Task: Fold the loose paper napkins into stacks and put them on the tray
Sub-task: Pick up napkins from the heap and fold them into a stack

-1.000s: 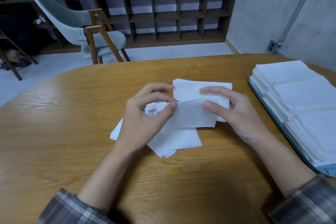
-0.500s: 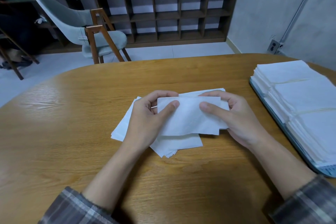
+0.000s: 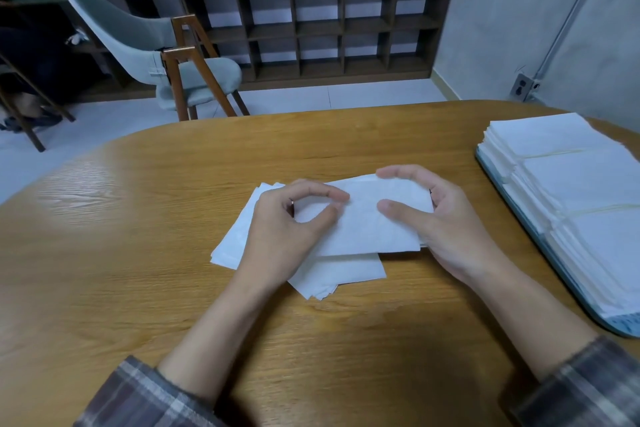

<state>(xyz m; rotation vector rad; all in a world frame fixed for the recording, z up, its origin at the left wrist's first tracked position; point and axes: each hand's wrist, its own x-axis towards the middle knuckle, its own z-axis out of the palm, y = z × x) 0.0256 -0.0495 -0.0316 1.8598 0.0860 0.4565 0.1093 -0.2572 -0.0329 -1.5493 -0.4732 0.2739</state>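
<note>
Fingers (image 3: 332, 193) of left hand (image 3: 277, 239): index + thumb curled into a ring, tips pinching the left end of the folded napkin (image 3: 367, 229). Right hand (image 3: 446, 229): fingers curled over the napkin's far edge, thumb flat on top, gripping the right end. Both hands at frame centre, low over the worktop (image 3: 138, 270).

Folded napkin: long white rectangle, near edge straight, sits over the loose pile (image 3: 341, 276). Can't tell if it rests on the pile or is held just off it. The pile is skewed, w/ corners fanning out at lower centre and centre-left, edges not aligned.

Room: wood shows wide to the left of the pile and toward the bottom of frame. A narrower strip runs btwn right hand and tray.

Tray (image 3: 620, 324): right edge of frame, grey-blue rim. It carries folded stacks (image 3: 581, 184) in rows, packed edge to edge, close to the rim.

Bkgd: grey chair (image 3: 145, 42) upper left, cubby shelf (image 3: 329, 21) top centre. Plaid sleeves (image 3: 145, 399) at the bottom corners.
</note>
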